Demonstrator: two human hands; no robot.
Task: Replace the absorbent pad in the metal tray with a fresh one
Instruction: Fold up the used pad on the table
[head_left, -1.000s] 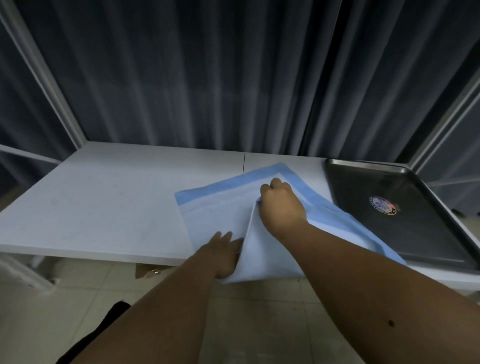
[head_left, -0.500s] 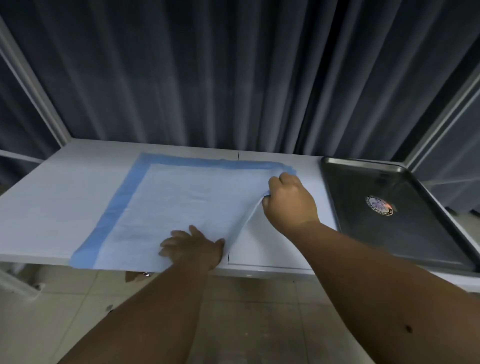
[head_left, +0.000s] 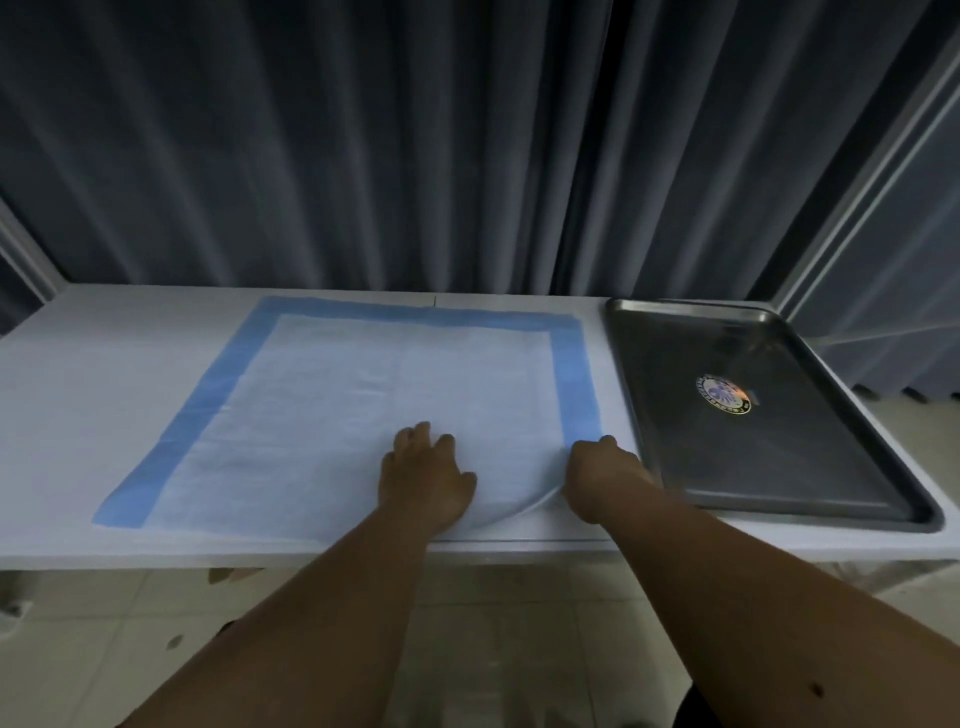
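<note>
A pale absorbent pad (head_left: 332, 410) with a blue border lies unfolded and nearly flat on the white table (head_left: 83, 395). My left hand (head_left: 423, 475) rests palm down on the pad's near edge, fingers spread. My right hand (head_left: 602, 475) grips the pad's near right corner, which curls up off the table. To the right of the pad sits the metal tray (head_left: 810, 457), bare inside except for a round sticker (head_left: 724, 395).
Dark curtains hang close behind the table. A white frame post (head_left: 872, 171) rises at the back right, beside the tray. The table's front edge runs just below my hands, with tiled floor (head_left: 104, 634) underneath.
The pad went from folded to fully spread across the table. My right hand drew its right flap over and down to the near right corner. My left hand stayed on the near edge.
</note>
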